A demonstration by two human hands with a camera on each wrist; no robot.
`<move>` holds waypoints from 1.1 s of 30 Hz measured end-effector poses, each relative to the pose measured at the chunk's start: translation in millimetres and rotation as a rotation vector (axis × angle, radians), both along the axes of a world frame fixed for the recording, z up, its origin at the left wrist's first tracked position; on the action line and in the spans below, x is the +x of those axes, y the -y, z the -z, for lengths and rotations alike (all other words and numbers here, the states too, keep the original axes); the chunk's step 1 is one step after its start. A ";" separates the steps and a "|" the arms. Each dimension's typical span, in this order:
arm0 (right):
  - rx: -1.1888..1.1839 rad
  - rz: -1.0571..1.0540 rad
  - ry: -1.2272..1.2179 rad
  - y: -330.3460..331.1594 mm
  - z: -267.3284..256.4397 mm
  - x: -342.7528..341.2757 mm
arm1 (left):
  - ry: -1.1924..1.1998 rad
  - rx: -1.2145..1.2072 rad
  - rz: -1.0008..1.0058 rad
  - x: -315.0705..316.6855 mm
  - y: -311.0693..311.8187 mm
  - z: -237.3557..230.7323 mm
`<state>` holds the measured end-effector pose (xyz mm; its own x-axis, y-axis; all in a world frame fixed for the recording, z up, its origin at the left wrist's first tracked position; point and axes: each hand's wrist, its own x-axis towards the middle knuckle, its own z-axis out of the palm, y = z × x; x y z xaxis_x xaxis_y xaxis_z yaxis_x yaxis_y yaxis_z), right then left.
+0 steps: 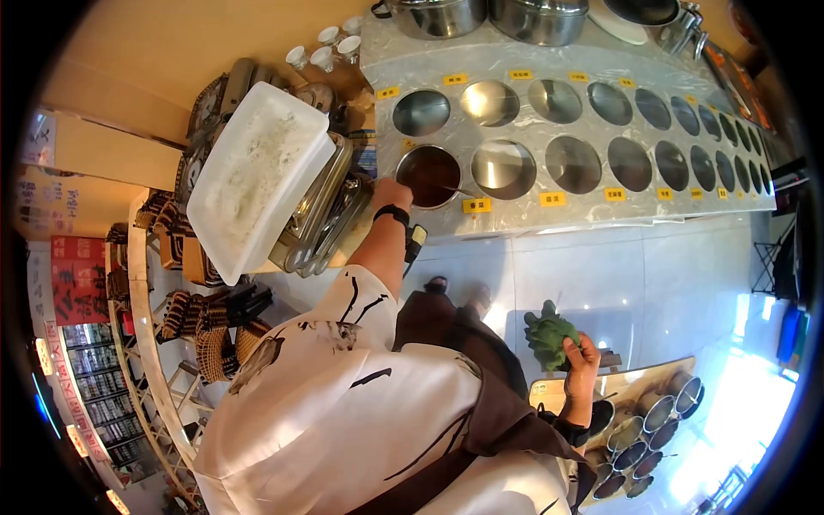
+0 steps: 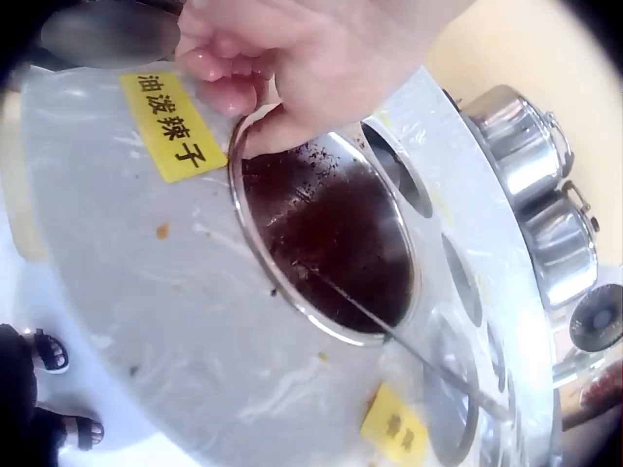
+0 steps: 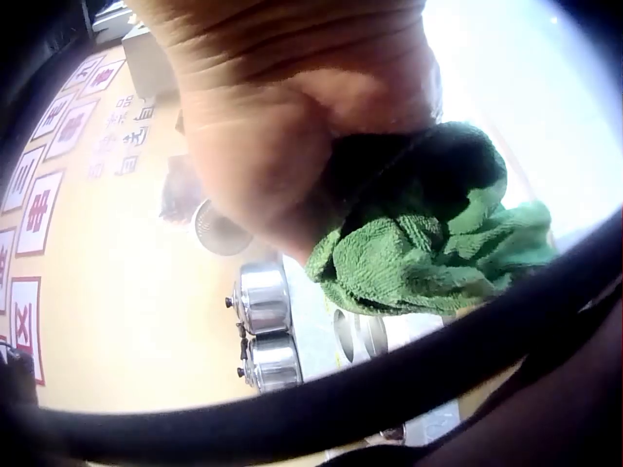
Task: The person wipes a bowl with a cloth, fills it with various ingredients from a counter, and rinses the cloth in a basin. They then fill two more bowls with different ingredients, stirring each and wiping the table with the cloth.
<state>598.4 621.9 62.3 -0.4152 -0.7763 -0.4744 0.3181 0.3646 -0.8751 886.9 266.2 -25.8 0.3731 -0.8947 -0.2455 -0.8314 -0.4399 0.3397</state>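
My left hand [image 1: 393,194] is at the near-left rim of a round metal pot [image 1: 428,199] set into the counter. In the left wrist view, the thumb and curled fingers of that hand [image 2: 302,68] pinch the rim of the pot [image 2: 365,248]. Dark red contents fill part of it, and a thin metal handle [image 2: 409,345] leans out across the rim. Away from the counter, my right hand [image 1: 583,369] grips a bunched green cloth [image 1: 549,335]. The right wrist view shows the cloth [image 3: 428,258] hanging from the curled right hand [image 3: 302,126].
More round metal wells [image 1: 573,165] run along the plastic-covered counter [image 1: 549,219], with yellow labels. Lidded pots [image 1: 538,21] stand at its back. A white tray [image 1: 257,180] rests on stacked metal pans at left. Lower right, a wooden table [image 1: 549,393] holds several metal containers [image 1: 658,412].
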 end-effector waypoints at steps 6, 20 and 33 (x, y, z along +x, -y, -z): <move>0.001 0.045 0.039 0.8 2.6 -4.0 | -0.657 0.110 -0.192 28.8 30.6 47.2; 0.008 0.073 -0.028 8.6 -9.6 18.2 | -0.984 0.041 0.000 22.3 12.5 -36.2; 0.118 0.253 -0.179 17.1 -5.2 72.4 | -1.249 -0.161 0.114 24.4 41.7 -132.8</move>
